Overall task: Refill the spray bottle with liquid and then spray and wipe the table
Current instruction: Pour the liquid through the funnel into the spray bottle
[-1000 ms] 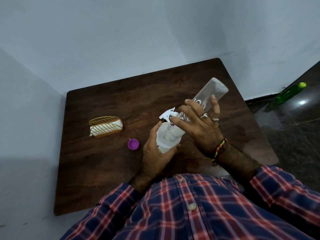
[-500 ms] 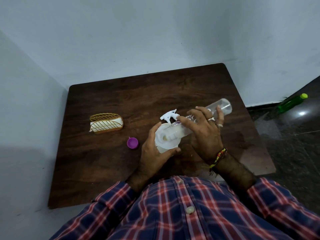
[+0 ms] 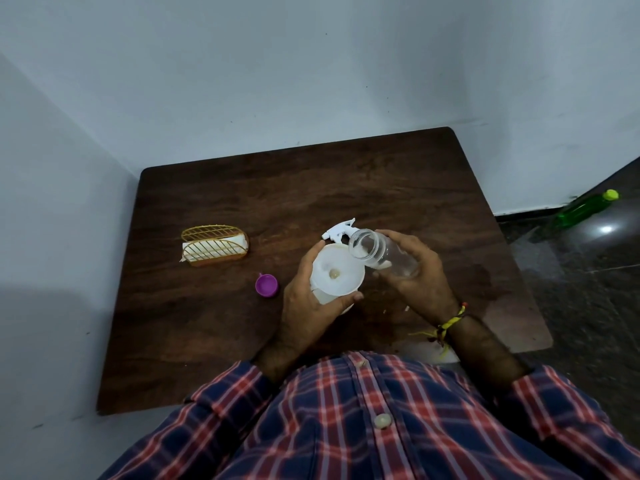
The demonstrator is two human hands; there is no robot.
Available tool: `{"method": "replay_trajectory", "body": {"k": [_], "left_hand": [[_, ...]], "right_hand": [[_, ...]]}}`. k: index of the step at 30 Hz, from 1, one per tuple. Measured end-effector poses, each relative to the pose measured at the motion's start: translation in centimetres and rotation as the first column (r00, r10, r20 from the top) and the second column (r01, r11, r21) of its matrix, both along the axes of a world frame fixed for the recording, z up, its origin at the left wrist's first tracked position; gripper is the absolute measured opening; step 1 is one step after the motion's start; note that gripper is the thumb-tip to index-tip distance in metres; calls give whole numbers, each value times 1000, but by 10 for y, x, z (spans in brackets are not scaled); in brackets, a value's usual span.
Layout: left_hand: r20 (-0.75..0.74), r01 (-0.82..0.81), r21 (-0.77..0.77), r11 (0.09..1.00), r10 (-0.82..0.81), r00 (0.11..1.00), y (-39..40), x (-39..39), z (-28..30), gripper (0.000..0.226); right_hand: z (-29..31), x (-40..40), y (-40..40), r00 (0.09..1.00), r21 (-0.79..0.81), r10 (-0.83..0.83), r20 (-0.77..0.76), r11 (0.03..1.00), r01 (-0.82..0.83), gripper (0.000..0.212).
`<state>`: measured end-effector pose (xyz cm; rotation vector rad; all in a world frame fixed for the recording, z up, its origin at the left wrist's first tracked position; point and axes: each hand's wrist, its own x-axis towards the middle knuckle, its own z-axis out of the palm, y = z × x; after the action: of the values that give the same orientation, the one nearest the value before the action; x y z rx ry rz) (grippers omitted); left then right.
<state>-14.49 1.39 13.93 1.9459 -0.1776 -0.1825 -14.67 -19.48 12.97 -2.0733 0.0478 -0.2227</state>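
Observation:
My left hand [image 3: 304, 306] grips a white funnel [image 3: 336, 271] seated on the white spray bottle, which is mostly hidden under the funnel and my fingers. My right hand [image 3: 422, 275] holds a clear, uncapped bottle [image 3: 374, 252] just right of the funnel. The bottle lies nearly level with its open mouth over the funnel's far rim, and it looks almost empty. The white spray head [image 3: 337, 232] lies on the dark wooden table [image 3: 311, 188] right behind the funnel. A purple cap [image 3: 266, 285] rests on the table left of my left hand.
A gold wire holder with white tissues [image 3: 214, 249] stands at the table's left. The table sits in a corner, with walls on its left and far sides. A green bottle [image 3: 585, 209] lies on the dark floor at the right.
The clear bottle was tipped mouth-down into the funnel with its base raised. My right hand has now swung it down to nearly level, mouth out of the funnel. My left hand stayed put.

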Motion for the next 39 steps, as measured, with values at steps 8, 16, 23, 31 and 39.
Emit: {"method": "replay_trajectory", "body": {"k": [8, 16, 23, 31, 39], "left_hand": [[39, -32, -19, 999, 33, 999, -1, -1, 3, 90], [60, -46, 13, 999, 45, 997, -1, 1, 4, 93], [45, -75, 34, 997, 74, 996, -2, 4, 5, 96], [49, -124, 39, 992, 122, 991, 1, 7, 10, 93], [75, -115, 57, 992, 110, 991, 5, 9, 8, 89]], "right_hand": [[5, -3, -5, 996, -138, 31, 81, 990, -20, 66], [6, -1, -6, 998, -160, 36, 59, 987, -26, 68], [8, -6, -9, 998, 200, -28, -52, 979, 38, 60], [8, -10, -14, 992, 319, -116, -54, 939, 128, 51], [10, -9, -10, 992, 323, -117, -54, 938, 129, 52]]}}
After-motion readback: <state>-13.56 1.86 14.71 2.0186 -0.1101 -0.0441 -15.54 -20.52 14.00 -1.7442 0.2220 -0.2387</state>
